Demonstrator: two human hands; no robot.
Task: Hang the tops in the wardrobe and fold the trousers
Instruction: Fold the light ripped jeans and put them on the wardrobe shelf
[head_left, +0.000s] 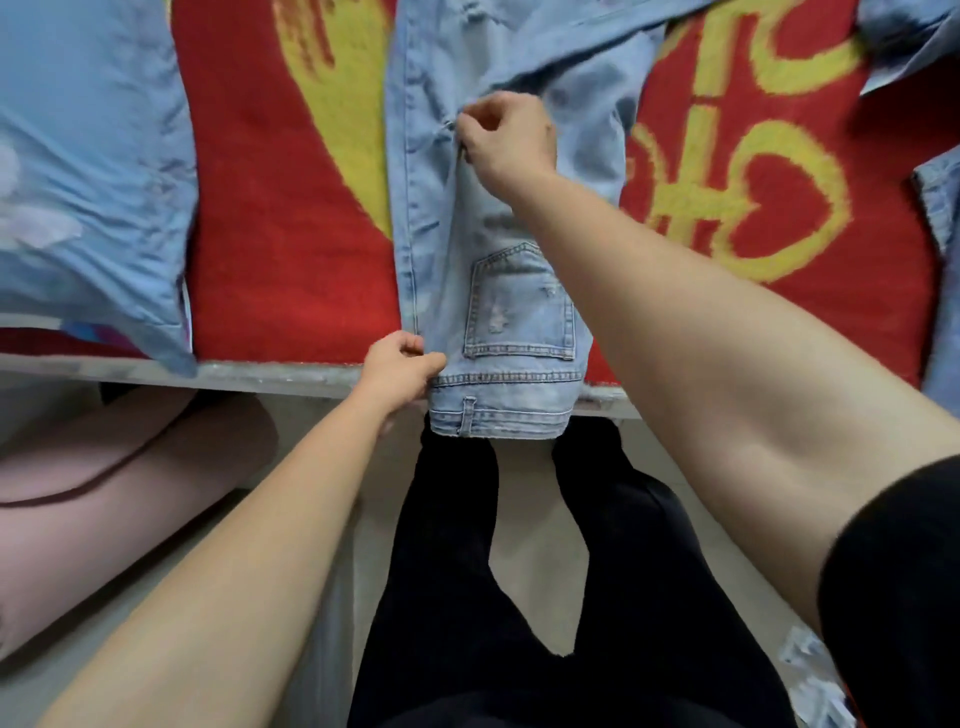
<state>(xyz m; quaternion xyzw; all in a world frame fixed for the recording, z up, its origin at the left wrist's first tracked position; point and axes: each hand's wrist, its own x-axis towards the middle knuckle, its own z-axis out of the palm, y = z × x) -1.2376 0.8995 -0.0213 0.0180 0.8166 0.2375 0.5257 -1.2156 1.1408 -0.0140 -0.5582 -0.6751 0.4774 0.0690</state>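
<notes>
Head view, looking down over both arms.

1. Hands, two in view. The left hand (402, 364) is at the near edge of the surface with the forearm reaching up from lower left. Its fingers are curled and pinch the left side seam of the jeans (431, 260) just above the waistband. The right hand (506, 137) is extended further out with the arm nearly straight, coming in from the right. Its fingers are clenched, with thumb and forefinger nipping a fold of denim partway up the leg.

2. Jeans, one pair, pale blue. They lie lengthwise on a red and yellow blanket (291, 234), seat side up. The waistband hangs over the grey ledge (260, 371) towards the person. One back pocket (519, 306) and one belt loop (468, 415) are visible.

3. Other garments. One light blue top (93, 171) lies on the blanket, left of the jeans and apart from them. More denim (940, 208) shows at the right edge; it cannot be told whether this is one piece or two.

4. Below the ledge: the person's two legs in black trousers (452, 545) and one pink cushion (104, 493) at left.
</notes>
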